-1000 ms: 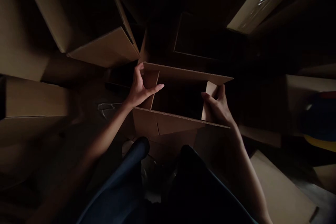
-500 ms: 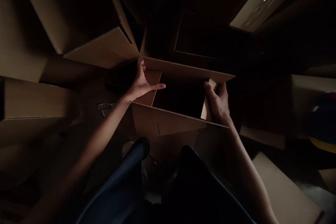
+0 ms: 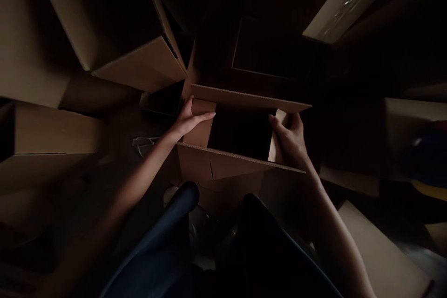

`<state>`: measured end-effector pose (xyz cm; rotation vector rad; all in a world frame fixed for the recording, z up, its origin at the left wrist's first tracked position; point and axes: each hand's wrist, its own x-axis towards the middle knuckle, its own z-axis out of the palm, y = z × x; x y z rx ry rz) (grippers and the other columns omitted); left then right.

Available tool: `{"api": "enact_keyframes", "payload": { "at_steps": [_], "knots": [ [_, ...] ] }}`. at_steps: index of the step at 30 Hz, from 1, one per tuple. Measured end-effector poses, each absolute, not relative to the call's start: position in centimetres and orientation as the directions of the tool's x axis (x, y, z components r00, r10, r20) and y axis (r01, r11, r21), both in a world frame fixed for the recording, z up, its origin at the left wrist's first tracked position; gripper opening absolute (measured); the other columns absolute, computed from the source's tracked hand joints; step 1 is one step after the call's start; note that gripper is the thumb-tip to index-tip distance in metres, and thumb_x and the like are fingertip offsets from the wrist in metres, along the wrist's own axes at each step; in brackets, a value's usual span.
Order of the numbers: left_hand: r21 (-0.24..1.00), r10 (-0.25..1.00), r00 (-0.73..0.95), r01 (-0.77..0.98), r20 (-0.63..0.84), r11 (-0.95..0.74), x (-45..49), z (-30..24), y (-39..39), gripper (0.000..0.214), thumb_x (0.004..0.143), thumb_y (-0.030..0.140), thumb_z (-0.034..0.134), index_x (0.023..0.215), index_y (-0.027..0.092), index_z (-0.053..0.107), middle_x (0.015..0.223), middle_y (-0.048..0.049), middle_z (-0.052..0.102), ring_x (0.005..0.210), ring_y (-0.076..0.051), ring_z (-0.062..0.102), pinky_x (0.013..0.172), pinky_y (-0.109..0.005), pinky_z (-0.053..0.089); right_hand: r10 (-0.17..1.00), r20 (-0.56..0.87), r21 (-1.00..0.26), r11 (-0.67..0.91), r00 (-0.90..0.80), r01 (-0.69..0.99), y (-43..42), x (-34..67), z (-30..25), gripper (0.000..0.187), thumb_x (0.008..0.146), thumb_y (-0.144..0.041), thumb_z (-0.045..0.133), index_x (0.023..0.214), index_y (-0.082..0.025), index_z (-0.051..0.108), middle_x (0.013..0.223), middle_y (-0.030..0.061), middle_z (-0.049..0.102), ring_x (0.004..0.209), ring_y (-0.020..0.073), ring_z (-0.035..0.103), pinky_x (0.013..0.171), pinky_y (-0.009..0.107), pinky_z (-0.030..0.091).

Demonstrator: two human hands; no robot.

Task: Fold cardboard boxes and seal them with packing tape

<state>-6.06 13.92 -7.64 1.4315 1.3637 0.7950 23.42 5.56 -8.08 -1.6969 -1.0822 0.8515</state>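
Observation:
A cardboard box [image 3: 240,159] stands in front of my legs with its top open. Its long near and far flaps lean outward, and its inside is too dark to make out. At its left end my left hand [image 3: 186,121] grips the short flap [image 3: 199,125], thumb stretched over the inner face and fingers mostly hidden behind. On the other end my right hand [image 3: 292,136] is closed round the short right flap [image 3: 275,146], thumb inside and fingers outside.
Large open cartons [image 3: 139,67] crowd the upper left, with another box [image 3: 52,130] below them. A taped carton [image 3: 337,7] is at upper right. Flat cardboard [image 3: 380,247] lies lower right, near a dark blue and yellow thing [image 3: 429,163]. My knees [image 3: 188,195] are close below.
My left hand has come down slightly, its fingers less spread, onto the left flap. The box's far flap sits a little lower in view. My right hand keeps its hold.

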Motion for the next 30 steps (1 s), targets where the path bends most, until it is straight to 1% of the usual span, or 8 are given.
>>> {"api": "enact_keyframes", "payload": {
  "at_steps": [7, 11, 14, 16, 20, 24, 27, 30],
  "knots": [
    [0.933, 0.967, 0.13, 0.317, -0.22, 0.17, -5.7, -6.9, 13.4, 0.085, 0.062, 0.038, 0.087, 0.138, 0.027, 0.05, 0.148, -0.0093, 0.049, 0.146, -0.038, 0.028, 0.12, -0.058, 0.022, 0.914, -0.044, -0.884, -0.224, 0.404, 0.41, 5.9, 23.7, -7.7, 0.067, 0.065, -0.068, 0.074, 0.109, -0.02, 0.059, 0.11, 0.0118, 0.066, 0.104, 0.0316, 0.061, 0.096, 0.055, 0.049],
    [0.963, 0.973, 0.121, 0.209, -0.198, 0.17, -5.3, -6.7, 12.6, 0.073, 0.066, 0.04, 0.084, 0.131, 0.024, 0.055, 0.135, -0.0089, 0.061, 0.137, -0.035, 0.044, 0.117, -0.056, 0.03, 0.925, -0.056, -0.874, -0.227, 0.377, 0.429, 6.0, 23.7, -7.3, 0.072, 0.059, -0.066, 0.078, 0.111, -0.02, 0.059, 0.109, 0.0133, 0.066, 0.103, 0.0337, 0.062, 0.09, 0.054, 0.052],
    [0.977, 0.974, 0.113, 0.111, -0.196, 0.183, -5.0, -6.6, 11.7, 0.06, 0.067, 0.044, 0.083, 0.117, 0.022, 0.06, 0.119, -0.0084, 0.069, 0.121, -0.033, 0.059, 0.112, -0.056, 0.038, 0.931, -0.102, -0.892, -0.242, 0.351, 0.382, 5.9, 23.4, -6.9, 0.076, 0.059, -0.063, 0.081, 0.118, -0.021, 0.057, 0.113, 0.0132, 0.065, 0.107, 0.0347, 0.061, 0.092, 0.054, 0.051],
    [0.977, 0.972, 0.111, 0.075, -0.205, 0.197, -5.0, -6.6, 11.3, 0.056, 0.065, 0.046, 0.084, 0.11, 0.022, 0.061, 0.113, -0.008, 0.071, 0.114, -0.033, 0.064, 0.108, -0.056, 0.043, 0.928, -0.11, -0.91, -0.238, 0.356, 0.34, 5.7, 23.1, -6.7, 0.078, 0.06, -0.062, 0.082, 0.123, -0.023, 0.055, 0.119, 0.0118, 0.063, 0.112, 0.034, 0.059, 0.097, 0.055, 0.049],
    [0.978, 0.969, 0.134, 0.069, -0.206, 0.198, -5.3, -7.0, 11.4, 0.056, 0.064, 0.049, 0.084, 0.107, 0.023, 0.06, 0.113, -0.0082, 0.071, 0.113, -0.033, 0.065, 0.104, -0.056, 0.047, 0.915, -0.105, -0.942, -0.218, 0.39, 0.257, 5.2, 22.4, -6.7, 0.088, 0.059, -0.059, 0.084, 0.132, -0.027, 0.046, 0.134, 0.0098, 0.055, 0.126, 0.0318, 0.052, 0.107, 0.053, 0.043],
    [0.977, 0.968, 0.13, 0.056, -0.213, 0.208, -5.5, -7.4, 11.6, 0.057, 0.062, 0.052, 0.084, 0.106, 0.024, 0.06, 0.111, -0.008, 0.071, 0.111, -0.033, 0.066, 0.101, -0.054, 0.05, 0.869, -0.248, -0.934, -0.332, 0.428, 0.134, 4.8, 22.3, -6.9, 0.096, 0.057, -0.062, 0.083, 0.135, -0.028, 0.039, 0.135, 0.0108, 0.054, 0.125, 0.033, 0.053, 0.106, 0.053, 0.046],
    [0.975, 0.968, 0.118, 0.056, -0.221, 0.216, -5.5, -7.3, 11.5, 0.057, 0.062, 0.053, 0.084, 0.106, 0.025, 0.061, 0.109, -0.0072, 0.072, 0.109, -0.033, 0.067, 0.099, -0.053, 0.051, 0.844, -0.365, -0.899, -0.43, 0.393, 0.088, 4.8, 22.6, -6.8, 0.085, 0.057, -0.064, 0.082, 0.126, -0.025, 0.05, 0.124, 0.0111, 0.062, 0.117, 0.0348, 0.058, 0.101, 0.052, 0.05],
    [0.976, 0.969, 0.123, 0.048, -0.216, 0.211, -5.5, -7.2, 11.3, 0.056, 0.063, 0.053, 0.083, 0.106, 0.024, 0.061, 0.111, -0.0076, 0.071, 0.11, -0.033, 0.066, 0.1, -0.053, 0.05, 0.837, -0.401, -0.877, -0.468, 0.372, 0.106, 5.0, 22.8, -6.6, 0.069, 0.059, -0.06, 0.083, 0.113, -0.024, 0.06, 0.114, 0.0103, 0.067, 0.11, 0.0354, 0.062, 0.095, 0.052, 0.053]
  ]
}}
